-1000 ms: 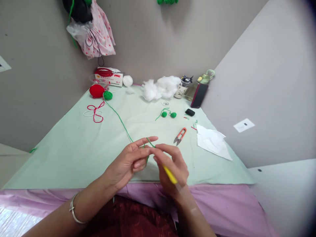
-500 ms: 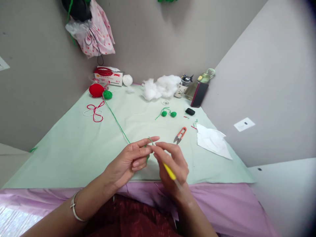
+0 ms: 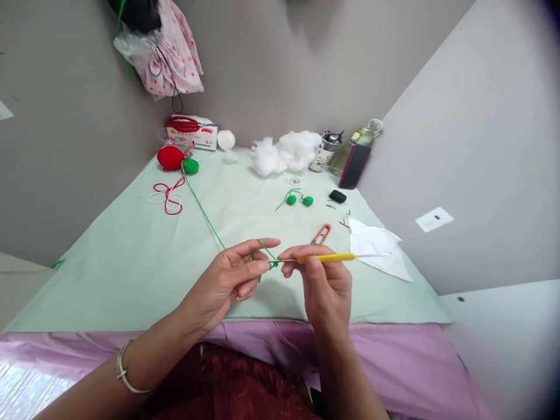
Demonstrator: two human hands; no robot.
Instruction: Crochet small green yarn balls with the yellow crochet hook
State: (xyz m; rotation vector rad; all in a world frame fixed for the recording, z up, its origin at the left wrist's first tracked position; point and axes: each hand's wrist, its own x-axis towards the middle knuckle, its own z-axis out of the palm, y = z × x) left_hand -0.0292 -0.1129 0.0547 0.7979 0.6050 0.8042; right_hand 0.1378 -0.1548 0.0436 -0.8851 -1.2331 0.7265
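My right hand (image 3: 326,280) is closed around the yellow handle of a crochet hook (image 3: 332,257), held almost level, its thin metal tip pointing left. A small piece of green crochet (image 3: 274,264) is pinched between the thumb and fingers of my left hand (image 3: 238,271), and the hook's tip meets it there. Green yarn (image 3: 205,214) runs from a green yarn ball (image 3: 190,166) at the back left to my left hand and over its raised index finger. Orange thread snips (image 3: 322,234) lie just beyond my right hand, their blades partly hidden.
Two small green crocheted balls (image 3: 308,201) lie mid-table. Behind them sit white stuffing (image 3: 289,153), a pen cup (image 3: 321,156) and a phone (image 3: 355,167) against a bottle (image 3: 366,134). White paper (image 3: 378,248) lies right; a red yarn ball (image 3: 170,158) and a box (image 3: 199,137) stand back left.
My right hand has turned and shifted right, bringing the crochet hook from a steep slant to nearly level. The small green piece now shows between my hands, and yarn stretches from my left index finger.
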